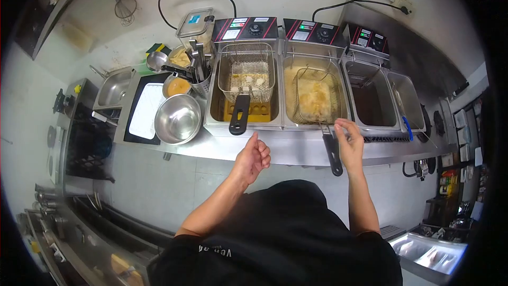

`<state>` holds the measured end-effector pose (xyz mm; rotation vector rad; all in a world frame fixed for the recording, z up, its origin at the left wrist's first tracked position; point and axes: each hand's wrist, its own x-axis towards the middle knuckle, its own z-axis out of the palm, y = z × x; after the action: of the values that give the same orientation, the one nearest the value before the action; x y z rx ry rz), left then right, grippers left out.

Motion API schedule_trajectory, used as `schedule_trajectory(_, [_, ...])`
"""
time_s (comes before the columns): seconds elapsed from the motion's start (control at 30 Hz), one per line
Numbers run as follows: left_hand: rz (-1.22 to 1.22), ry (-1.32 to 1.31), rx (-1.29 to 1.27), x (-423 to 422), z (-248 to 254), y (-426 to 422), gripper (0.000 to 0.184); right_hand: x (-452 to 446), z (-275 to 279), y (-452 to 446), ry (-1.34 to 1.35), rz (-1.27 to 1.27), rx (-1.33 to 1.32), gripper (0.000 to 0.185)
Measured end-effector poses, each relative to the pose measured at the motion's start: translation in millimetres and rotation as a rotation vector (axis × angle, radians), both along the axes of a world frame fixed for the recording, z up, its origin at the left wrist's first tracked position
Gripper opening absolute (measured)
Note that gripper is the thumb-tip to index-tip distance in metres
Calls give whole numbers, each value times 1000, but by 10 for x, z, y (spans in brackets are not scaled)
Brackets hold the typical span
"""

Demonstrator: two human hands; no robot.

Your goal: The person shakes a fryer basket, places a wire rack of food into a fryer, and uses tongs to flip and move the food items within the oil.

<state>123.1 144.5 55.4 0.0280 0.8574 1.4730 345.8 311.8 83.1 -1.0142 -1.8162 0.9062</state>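
My right hand (pixel 351 144) is beside the black handle (pixel 332 152) of a wire fryer basket (pixel 341 95), fingers bent and apart, holding nothing that I can see. That basket sits in the middle fryer's foaming oil, with golden food (pixel 314 98) in it. My left hand (pixel 254 157) is in front of the left fryer, its fingers curled in and thumb raised, nothing visible in it. Just above it is the black handle (pixel 239 115) of another wire basket (pixel 247 69). This basket hangs raised over yellow oil (pixel 259 110), with a few pale pieces inside.
A steel bowl (pixel 178 118), a white tray (pixel 148 107) and a holder of utensils (pixel 199 71) stand left of the fryers. A third fryer (pixel 375 103) with dark oil is at the right, beside a blue-handled tool (pixel 407 128). A sink (pixel 115 92) lies far left.
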Motion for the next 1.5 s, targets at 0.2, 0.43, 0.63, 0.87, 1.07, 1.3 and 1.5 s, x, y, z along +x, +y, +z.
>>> schedule_trajectory(0.2, [1,9,88,-420,31,-56,39,-278,139,-207,-125,-16,93,15])
schedule_trajectory(0.43, [-68,-50,73,-619,102,-67,44,-470,70,-310,-175,-26,102,13])
schedule_trajectory(0.63, [-98,-29,24,-782,85,-34,41,-728,-74,-394,-217,-32,72,12])
schedule_trajectory(0.87, [-113,20,-23,-831,31,-22,43,-869,40,-410,-245,-12,155,14])
schedule_trajectory(1.07, [-188,-50,21,-616,-4,-12,46,-388,205,-164,-371,-98,246,20])
schedule_trajectory(1.3, [-154,-68,71,-393,16,77,56,488,-221,131,-621,-112,-251,60])
schedule_trajectory(1.5, [-71,-76,34,-28,102,186,60,688,-543,66,-176,59,-907,69])
